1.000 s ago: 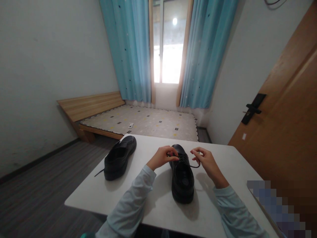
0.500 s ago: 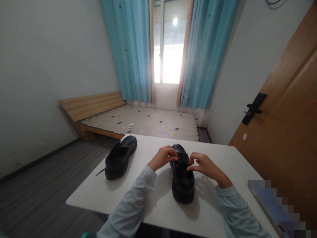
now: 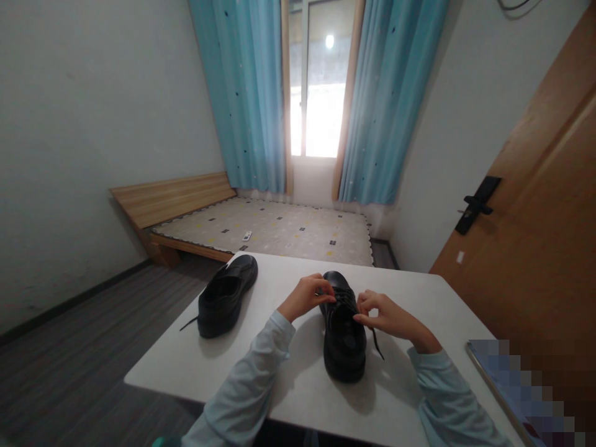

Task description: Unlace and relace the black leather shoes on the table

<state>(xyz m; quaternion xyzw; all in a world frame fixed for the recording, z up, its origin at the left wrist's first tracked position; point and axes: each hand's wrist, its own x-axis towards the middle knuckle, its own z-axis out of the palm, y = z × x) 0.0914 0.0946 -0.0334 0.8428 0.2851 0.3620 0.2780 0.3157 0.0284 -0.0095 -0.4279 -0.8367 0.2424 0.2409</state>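
A black lace-up shoe [image 3: 343, 357] stands on the white table [image 3: 261, 379], its toe away from me and its heel towards me. At the left of the lacing, my left hand [image 3: 310, 296] is closed in a pinch on the dark shoelace; the exact grip is hard to see. My right hand [image 3: 379, 310] pinches the lace at the right of the shoe's opening. A loose end of the shoelace [image 3: 377, 345] hangs below the right fingers. The other black shoe [image 3: 226, 301] rests at the table's left, with a lace end sticking out near its heel.
Beyond the table is a low bed [image 3: 274, 230] with a patterned mattress and a small white remote-like object [image 3: 246, 236] on it. A wooden door [image 3: 535, 186] stands at right. Near the table's right edge lies a flat, partly pixelated object [image 3: 503, 385].
My right hand has shifted slightly to the right, and a lace end now dangles beneath it. My left hand and both shoes have stayed nearly still.
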